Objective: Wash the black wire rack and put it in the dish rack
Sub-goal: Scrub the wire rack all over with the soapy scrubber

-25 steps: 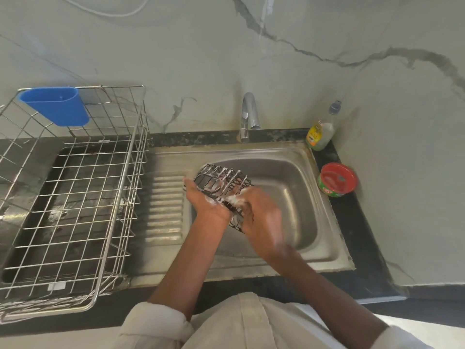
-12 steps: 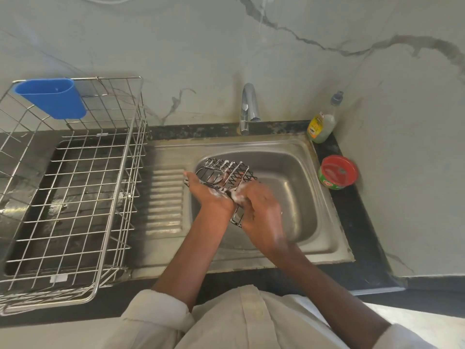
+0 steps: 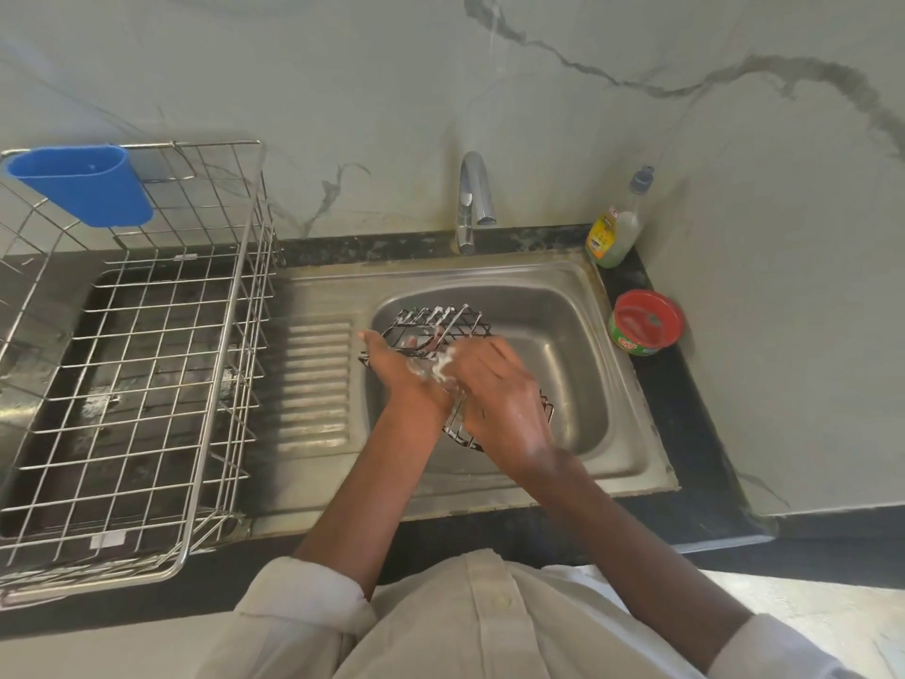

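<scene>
Head view: black wire rack [image 3: 443, 322] held between both soapy hands [image 3: 455, 384].

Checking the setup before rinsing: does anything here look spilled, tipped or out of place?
Nothing stands out. The black wire rack is held over the sink, soapy, between both hands. The dish rack, soap bottle and red tub all stand upright.

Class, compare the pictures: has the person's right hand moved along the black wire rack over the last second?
Cannot tell. The right hand rubs the soapy black wire rack over the steel sink basin, about where it was; the camera itself shifted.
</scene>
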A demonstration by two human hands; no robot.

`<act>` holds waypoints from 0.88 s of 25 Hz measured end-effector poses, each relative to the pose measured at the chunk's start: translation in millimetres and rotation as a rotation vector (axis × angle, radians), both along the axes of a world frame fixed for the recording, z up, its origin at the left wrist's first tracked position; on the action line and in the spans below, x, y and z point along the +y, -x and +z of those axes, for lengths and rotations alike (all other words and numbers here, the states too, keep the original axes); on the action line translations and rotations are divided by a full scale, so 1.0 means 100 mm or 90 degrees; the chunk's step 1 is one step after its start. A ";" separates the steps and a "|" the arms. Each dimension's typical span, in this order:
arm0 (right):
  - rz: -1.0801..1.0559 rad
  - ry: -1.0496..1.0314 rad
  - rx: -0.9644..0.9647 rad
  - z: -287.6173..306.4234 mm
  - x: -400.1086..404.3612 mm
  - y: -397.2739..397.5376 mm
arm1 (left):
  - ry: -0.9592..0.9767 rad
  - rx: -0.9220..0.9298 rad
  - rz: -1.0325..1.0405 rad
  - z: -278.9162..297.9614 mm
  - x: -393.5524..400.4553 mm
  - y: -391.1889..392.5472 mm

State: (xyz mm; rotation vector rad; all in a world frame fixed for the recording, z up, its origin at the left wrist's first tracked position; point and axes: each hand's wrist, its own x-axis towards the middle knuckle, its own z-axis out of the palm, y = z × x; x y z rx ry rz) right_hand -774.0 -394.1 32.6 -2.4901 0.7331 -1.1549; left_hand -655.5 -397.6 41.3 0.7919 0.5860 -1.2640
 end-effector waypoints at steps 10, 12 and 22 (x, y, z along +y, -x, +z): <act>-0.160 -0.134 0.019 0.14 0.00 0.13 | 0.104 -0.130 -0.062 -0.22 0.02 0.04; -0.106 -0.103 0.100 0.08 0.12 0.20 | 0.126 -0.133 -0.054 -0.22 0.02 0.03; -0.138 -0.166 0.152 0.47 0.06 0.07 | 0.094 -0.255 -0.191 -0.24 0.03 0.08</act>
